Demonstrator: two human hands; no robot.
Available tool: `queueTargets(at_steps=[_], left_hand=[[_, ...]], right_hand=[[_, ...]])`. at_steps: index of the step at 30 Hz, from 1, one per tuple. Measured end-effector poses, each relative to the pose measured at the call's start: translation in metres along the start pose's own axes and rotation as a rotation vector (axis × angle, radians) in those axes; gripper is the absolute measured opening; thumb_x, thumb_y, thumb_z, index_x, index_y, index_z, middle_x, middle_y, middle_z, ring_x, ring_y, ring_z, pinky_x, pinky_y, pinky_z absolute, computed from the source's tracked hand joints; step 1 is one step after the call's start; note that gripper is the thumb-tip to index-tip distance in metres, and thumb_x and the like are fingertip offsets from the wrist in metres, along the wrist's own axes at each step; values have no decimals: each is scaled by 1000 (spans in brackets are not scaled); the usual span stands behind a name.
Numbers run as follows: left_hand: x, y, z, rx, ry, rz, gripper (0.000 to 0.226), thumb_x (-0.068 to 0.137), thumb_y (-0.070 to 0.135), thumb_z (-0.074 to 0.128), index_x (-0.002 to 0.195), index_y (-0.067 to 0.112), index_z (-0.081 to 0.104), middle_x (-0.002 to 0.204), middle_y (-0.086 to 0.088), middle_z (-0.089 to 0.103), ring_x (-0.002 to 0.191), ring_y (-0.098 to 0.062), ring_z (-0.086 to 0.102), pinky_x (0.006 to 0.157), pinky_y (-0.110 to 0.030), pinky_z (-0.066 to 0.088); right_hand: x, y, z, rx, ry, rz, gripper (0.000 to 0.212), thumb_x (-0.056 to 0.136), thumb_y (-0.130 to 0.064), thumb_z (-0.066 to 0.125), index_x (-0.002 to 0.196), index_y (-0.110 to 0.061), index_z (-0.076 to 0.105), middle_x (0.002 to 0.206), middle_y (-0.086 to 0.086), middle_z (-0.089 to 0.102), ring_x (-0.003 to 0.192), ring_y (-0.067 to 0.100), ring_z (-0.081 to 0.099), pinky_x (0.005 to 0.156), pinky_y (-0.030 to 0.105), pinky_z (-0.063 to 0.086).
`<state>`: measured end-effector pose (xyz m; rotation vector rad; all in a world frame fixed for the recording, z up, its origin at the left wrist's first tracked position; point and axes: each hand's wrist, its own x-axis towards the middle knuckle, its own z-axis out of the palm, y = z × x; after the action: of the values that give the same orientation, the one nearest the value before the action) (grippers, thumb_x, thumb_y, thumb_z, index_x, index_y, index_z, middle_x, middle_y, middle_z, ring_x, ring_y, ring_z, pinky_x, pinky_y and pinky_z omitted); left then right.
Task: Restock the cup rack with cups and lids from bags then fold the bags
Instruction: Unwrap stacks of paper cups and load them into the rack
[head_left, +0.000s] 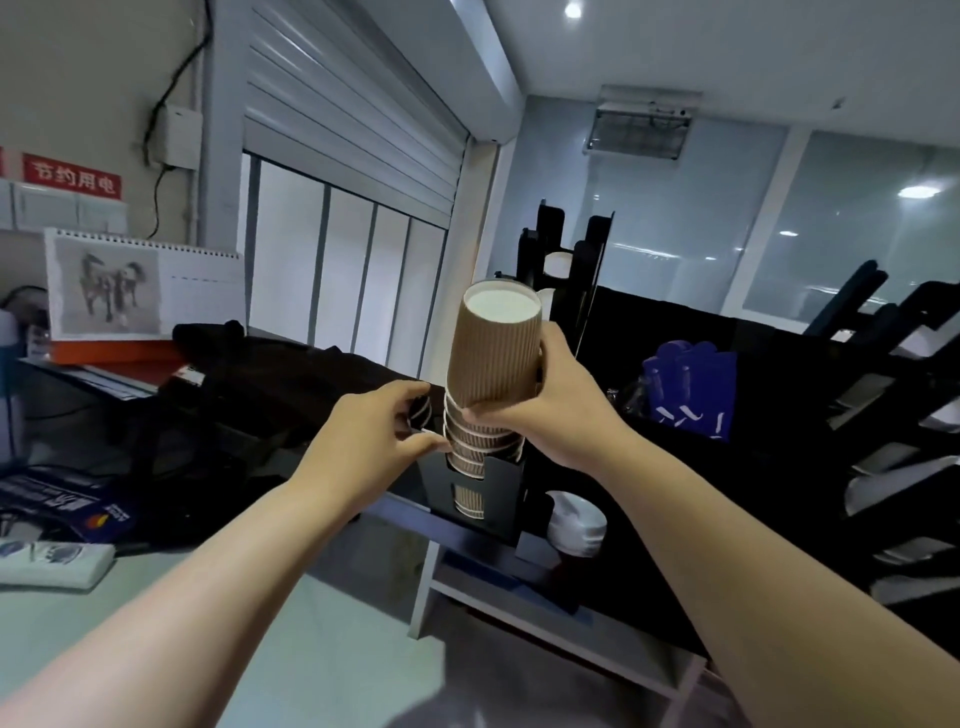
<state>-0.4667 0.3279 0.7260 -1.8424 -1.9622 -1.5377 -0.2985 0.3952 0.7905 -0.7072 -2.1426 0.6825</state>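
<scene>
A stack of brown ribbed paper cups (493, 353), turned upside down, stands in a slot of the black cup rack (501, 493). My right hand (566, 400) grips the top cup from the right side. My left hand (374, 431) is at the left of the stack, its thumb and fingers pinching the rims of the lower cups (480, 444). More brown cups show through the rack's front cut-out. White lids (576, 525) sit in the neighbouring slot to the right.
A tall black rack section (566, 270) rises behind the cups. Blue packs (691, 389) lie on the dark counter to the right, with black tiered shelves (904, 415) beyond. A desk calendar (140, 286) and papers are at the left.
</scene>
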Motion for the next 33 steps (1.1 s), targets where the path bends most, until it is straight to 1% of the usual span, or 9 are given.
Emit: queueTargets(at_steps=[3,7,9,14,18,22,25,28,33], left_hand=[[0,-1,0,-19,3,9,66,70,30,80,130,17,55,113,-2,68,82,3,55,65,8,34],[-1,-2,0,-28,5,34,66,72,30,79,131,17,54,115,-3,67,83,4,53,65,9,34],[-1,-2,1,-32,3,42,66,73,30,78,132,18,53,116,-2,66,84,5,53,65,9,33],[-1,-4,2,-49,23,54,66,73,29,78,133,17,52,116,-4,67,84,2,55,65,9,34],[-2,-3,3,-26,41,59,67,74,31,76,135,17,50,118,-4,66,98,-8,62,64,8,34],[-3,-1,3,-19,43,74,66,75,29,76,134,17,51,115,-4,67,87,3,53,63,10,31],[-4,-1,4,-23,36,76,66,75,28,76,134,16,51,111,-3,69,85,5,51,64,10,30],[-5,-1,5,-10,35,81,66,77,31,75,136,17,49,110,-2,69,90,2,58,66,6,34],[-8,2,3,73,13,84,66,81,33,71,139,16,44,124,-5,62,110,-15,60,86,-16,37]], right_hand=[[4,4,3,-7,8,8,85,62,-22,88,131,-30,38,119,-6,54,107,8,55,86,28,51],[8,2,6,-72,25,-11,84,64,-18,87,133,-28,40,113,-15,54,102,3,52,80,17,43],[7,6,8,-137,1,2,84,65,-18,87,133,-28,39,115,-14,53,103,4,48,80,17,39],[2,16,8,-110,-33,94,72,68,-27,85,126,-30,42,116,-10,57,106,9,57,88,25,50],[-3,5,5,-196,33,-46,75,74,-32,79,138,-32,39,128,-9,52,110,11,56,94,32,50],[-5,-3,2,-428,23,-161,51,82,-32,74,128,-22,55,125,-7,54,114,9,51,100,33,45],[-3,-2,2,-419,49,-105,67,80,-37,75,138,-22,45,134,-5,52,119,12,51,101,36,45],[-2,-3,3,-435,61,-68,74,83,-37,72,145,-19,37,143,-2,46,128,16,47,107,38,41],[-8,-8,2,-437,63,-52,72,84,-37,71,145,-18,37,145,-1,45,131,15,43,109,32,36]])
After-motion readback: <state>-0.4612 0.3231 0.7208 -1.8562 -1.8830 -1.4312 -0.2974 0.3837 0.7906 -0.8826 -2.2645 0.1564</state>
